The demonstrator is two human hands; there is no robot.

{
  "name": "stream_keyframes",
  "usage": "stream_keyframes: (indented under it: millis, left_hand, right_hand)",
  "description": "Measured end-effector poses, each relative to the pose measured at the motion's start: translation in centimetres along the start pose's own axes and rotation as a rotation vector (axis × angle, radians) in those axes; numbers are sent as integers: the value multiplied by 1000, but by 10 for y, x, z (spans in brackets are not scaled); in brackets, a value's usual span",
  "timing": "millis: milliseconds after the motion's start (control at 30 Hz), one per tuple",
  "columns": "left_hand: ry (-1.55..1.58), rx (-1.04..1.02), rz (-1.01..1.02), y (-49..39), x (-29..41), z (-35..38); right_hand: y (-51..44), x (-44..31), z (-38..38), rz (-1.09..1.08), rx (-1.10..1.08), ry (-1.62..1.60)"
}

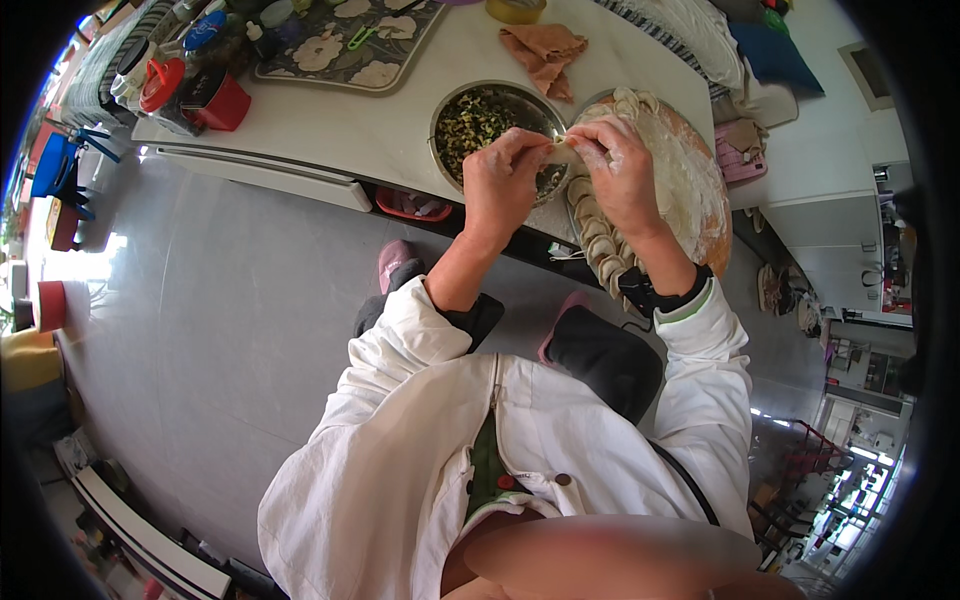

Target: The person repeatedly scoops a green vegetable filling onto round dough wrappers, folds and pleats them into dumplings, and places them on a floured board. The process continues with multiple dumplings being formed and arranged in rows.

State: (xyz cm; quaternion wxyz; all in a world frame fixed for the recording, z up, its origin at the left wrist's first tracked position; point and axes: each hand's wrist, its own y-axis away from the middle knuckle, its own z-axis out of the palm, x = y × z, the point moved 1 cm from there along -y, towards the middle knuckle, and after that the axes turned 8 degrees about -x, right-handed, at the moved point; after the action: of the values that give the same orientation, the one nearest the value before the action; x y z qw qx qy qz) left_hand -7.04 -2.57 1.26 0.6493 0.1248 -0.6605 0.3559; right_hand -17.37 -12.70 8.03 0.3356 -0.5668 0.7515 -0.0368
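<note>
Between both hands, over the right side of a metal bowl, is a small piece of dumpling dough point(560, 153), pinched at its upper edge. My left hand point(504, 174) grips its left end, and my right hand point(616, 171) grips the other end; flour whitens the fingers. The metal bowl point(553, 112) holds chopped green and yellow filling point(466, 127). Right of it lies a round, floured wooden board point(701, 187). Folded dumplings point(598, 232) line its left edge, and more point(636, 99) sit at its top. My right forearm covers part of the board.
A crumpled brown cloth point(541, 52) and a roll of yellow tape point(516, 7) lie behind the bowl. A floral tray point(322, 64) is at the back left, beside a red container point(225, 101) and jars. A red basket point(412, 206) sits in the opening below the tabletop.
</note>
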Motion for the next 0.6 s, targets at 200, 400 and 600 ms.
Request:
stream_keyframes:
  millis: [200, 400, 600]
  left_hand:
    - [125, -8, -38, -3, -2, 2]
    - [67, -106, -42, -4, -2, -1]
    - [360, -27, -2, -3, 1, -1]
  right_hand:
    - [-3, 0, -3, -32, 4, 57]
    - [-4, -4, -5, -69, -66, 52]
    - [0, -11, -9, 10, 53, -244]
